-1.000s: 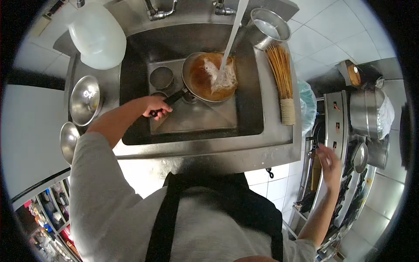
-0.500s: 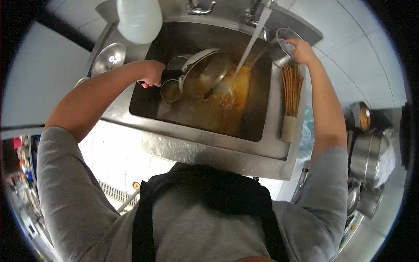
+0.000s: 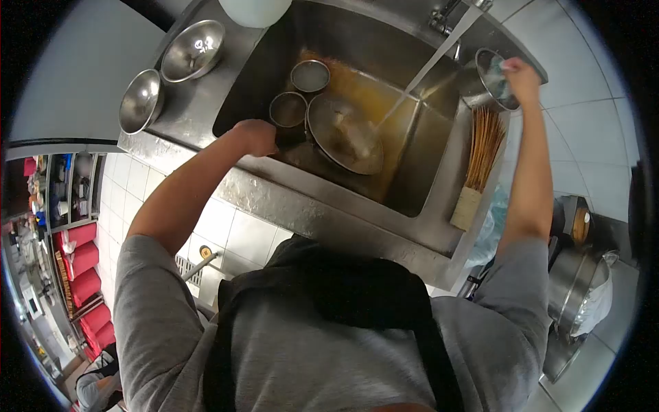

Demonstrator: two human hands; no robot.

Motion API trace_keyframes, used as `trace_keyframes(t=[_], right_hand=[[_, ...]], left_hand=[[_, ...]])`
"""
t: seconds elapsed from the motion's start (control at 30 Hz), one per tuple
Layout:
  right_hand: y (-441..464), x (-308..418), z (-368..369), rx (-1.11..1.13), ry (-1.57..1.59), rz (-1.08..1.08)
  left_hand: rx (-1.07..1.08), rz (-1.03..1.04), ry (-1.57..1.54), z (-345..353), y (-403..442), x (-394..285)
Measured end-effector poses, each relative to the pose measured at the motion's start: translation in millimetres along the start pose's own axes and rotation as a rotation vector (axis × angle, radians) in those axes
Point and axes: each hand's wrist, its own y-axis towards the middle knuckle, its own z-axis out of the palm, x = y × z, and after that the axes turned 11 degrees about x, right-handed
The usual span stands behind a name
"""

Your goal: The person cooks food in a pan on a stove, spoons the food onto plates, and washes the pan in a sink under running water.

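Note:
My left hand (image 3: 254,139) is closed at the near left rim of the sink, gripping the handle of a frying pan (image 3: 343,141); the grip itself is mostly covered by my fingers. The pan lies tilted in the sink, and a stream of water (image 3: 439,55) from the tap falls into it. Over at the back right, my right hand (image 3: 523,81) reaches to a metal pot (image 3: 478,82) lying on its side. Its fingers are bent around something pale green in the pot's mouth, too blurred to name.
Two round metal cups (image 3: 310,75) stand in the sink (image 3: 419,196). A bamboo brush (image 3: 480,161) rests on the right ledge. Two steel bowls (image 3: 194,51) sit on the left counter, and a white jug (image 3: 255,10) is at the back.
The pan has gone from steeply tipped to flatter, with water now running into it. My right hand has stayed by the pot. The whole view has shifted and turned.

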Motion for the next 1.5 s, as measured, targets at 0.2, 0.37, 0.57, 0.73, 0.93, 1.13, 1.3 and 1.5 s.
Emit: trace_keyframes(t=[0.2, 0.37, 0.57, 0.73, 0.93, 1.13, 1.3, 1.5], right_hand=[[-129.4, 139.7, 8.2, 0.387, 0.669, -0.144], [-122.6, 212.9, 246.8, 0.782, 0.92, -0.267], [-153.8, 258.6, 389.2, 0.83, 0.897, -0.035], [-136.5, 179.0, 391.7, 1.118, 0.122, -0.15], [-64.7, 221.2, 386.4, 0.469, -0.408, -0.812], [-89.1, 175.0, 377.0, 1.038, -0.22, -0.191], [-157.5, 184.7, 430.7, 1.086, 0.11, -0.794], [-71.1, 267.5, 389.5, 0.81, 1.093, 0.216]], left_hand=[[-0.203, -0.059, 0.079, 3.2, -21.2, -2.4], [-0.27, 0.003, 0.115, 15.4, -19.0, 23.1], [-0.203, -0.03, 0.105, 9.6, -15.0, 32.0], [-0.167, 0.051, 0.09, 4.6, -8.1, 49.5], [-0.157, 0.067, 0.126, 5.6, -3.7, 55.2], [-0.168, 0.037, 0.11, 6.1, -6.7, 52.0], [-0.117, 0.005, 0.109, 4.2, -4.5, 48.3], [-0.123, 0.01, 0.148, 4.5, -2.7, 48.9]])
